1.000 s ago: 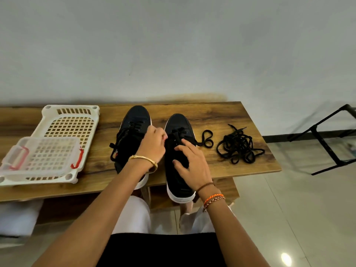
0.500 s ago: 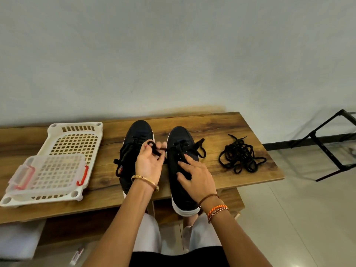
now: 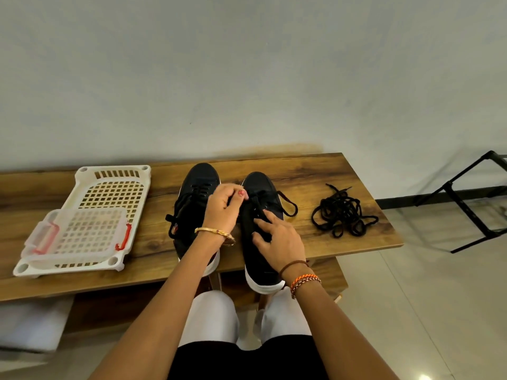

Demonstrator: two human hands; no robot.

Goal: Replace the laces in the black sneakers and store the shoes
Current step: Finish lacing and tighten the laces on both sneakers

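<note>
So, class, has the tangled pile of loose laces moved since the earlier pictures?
No. The lace pile lies at the same spot near the table's right end.

Bare-armed person: gold bangle (image 3: pixel 216 233) on left wrist, brown and orange braided bands (image 3: pixel 303 279) on right, white trousers (image 3: pixel 211 316).

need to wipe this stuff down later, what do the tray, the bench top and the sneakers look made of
White tray: moulded plastic, slightly glossy, judging by its grid of holes and rounded corners. Bench top: wood or a wood-grain laminate, matt; the grain shows but not which. Black sneakers: probably matt fabric or canvas uppers, with white rubbery-looking soles.
</note>
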